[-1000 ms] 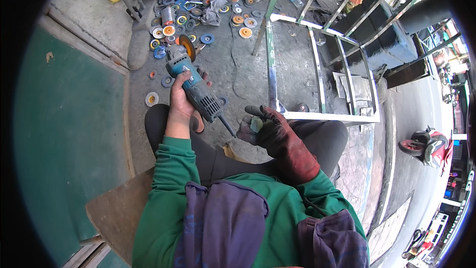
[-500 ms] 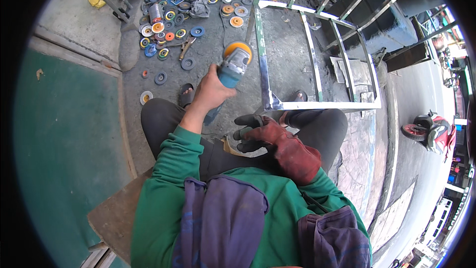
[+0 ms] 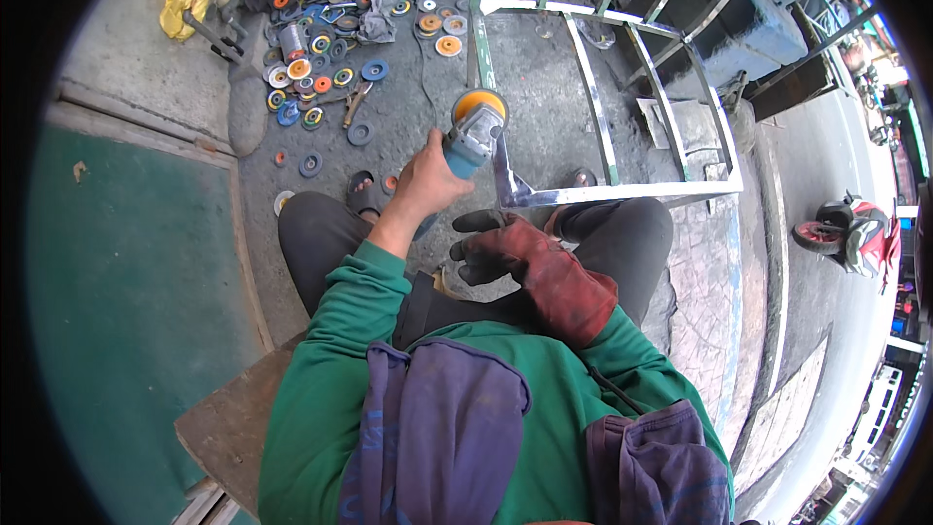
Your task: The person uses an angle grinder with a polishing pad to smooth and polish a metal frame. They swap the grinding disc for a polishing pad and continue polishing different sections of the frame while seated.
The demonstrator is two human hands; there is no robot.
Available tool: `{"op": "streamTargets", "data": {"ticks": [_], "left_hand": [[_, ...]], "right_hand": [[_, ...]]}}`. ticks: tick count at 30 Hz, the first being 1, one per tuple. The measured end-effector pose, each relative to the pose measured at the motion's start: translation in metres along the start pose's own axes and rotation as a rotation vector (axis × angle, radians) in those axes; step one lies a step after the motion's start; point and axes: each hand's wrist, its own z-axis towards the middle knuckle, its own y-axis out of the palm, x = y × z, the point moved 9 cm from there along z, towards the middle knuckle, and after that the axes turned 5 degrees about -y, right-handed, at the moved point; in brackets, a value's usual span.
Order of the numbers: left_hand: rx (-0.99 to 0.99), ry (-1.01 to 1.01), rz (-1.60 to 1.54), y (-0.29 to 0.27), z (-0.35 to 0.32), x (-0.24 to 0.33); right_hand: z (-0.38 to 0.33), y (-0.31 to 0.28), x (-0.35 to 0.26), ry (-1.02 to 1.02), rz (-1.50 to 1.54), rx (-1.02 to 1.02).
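Note:
My bare left hand (image 3: pixel 426 178) is wrapped round the blue-green body of an angle grinder (image 3: pixel 473 138). The grinder's orange-yellow disc (image 3: pixel 479 107) points away from me and overlaps the left bar of a welded metal frame (image 3: pixel 583 194); I cannot tell whether they touch. That frame has shiny ground bars and some green-painted stretches. In a red and dark work glove, my right hand (image 3: pixel 496 248) hangs between my knees just short of the frame's near left corner. Its fingers are spread, with nothing in them.
Many used grinding discs (image 3: pixel 299 68) and rags litter the floor at the far left. A green panel (image 3: pixel 146 311) stands along the left side. To the right, a paved strip meets a road with a parked red motorcycle (image 3: pixel 846 235). A blue-edged block (image 3: pixel 748 49) sits behind the frame.
The grinder in my left hand has moved right, so its disc now overlaps the frame's left bar. My gloved right hand has shifted slightly up and left; the whole view has also shifted a little.

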Motion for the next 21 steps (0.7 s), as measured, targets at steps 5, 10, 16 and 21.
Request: {"op": "streamTargets", "data": {"ticks": [5,10,16,21], "left_hand": [[-0.010,-0.007,0.001,0.005,0.002,-0.004],[0.137,-0.026,-0.218,-0.003,0.000,-0.024],[0.221,0.102,-1.016,-0.051,-0.007,-0.052],[0.150,0.050,-1.410,-0.094,-0.019,-0.084]], "right_hand": [[-0.004,0.006,-0.015,-0.140,0.117,-0.107],[-0.010,0.008,-0.018,-0.100,0.179,-0.140],[-0.036,0.017,-0.069,-0.478,0.080,0.050],[-0.065,-0.003,-0.126,-0.813,-0.196,0.432]]}}
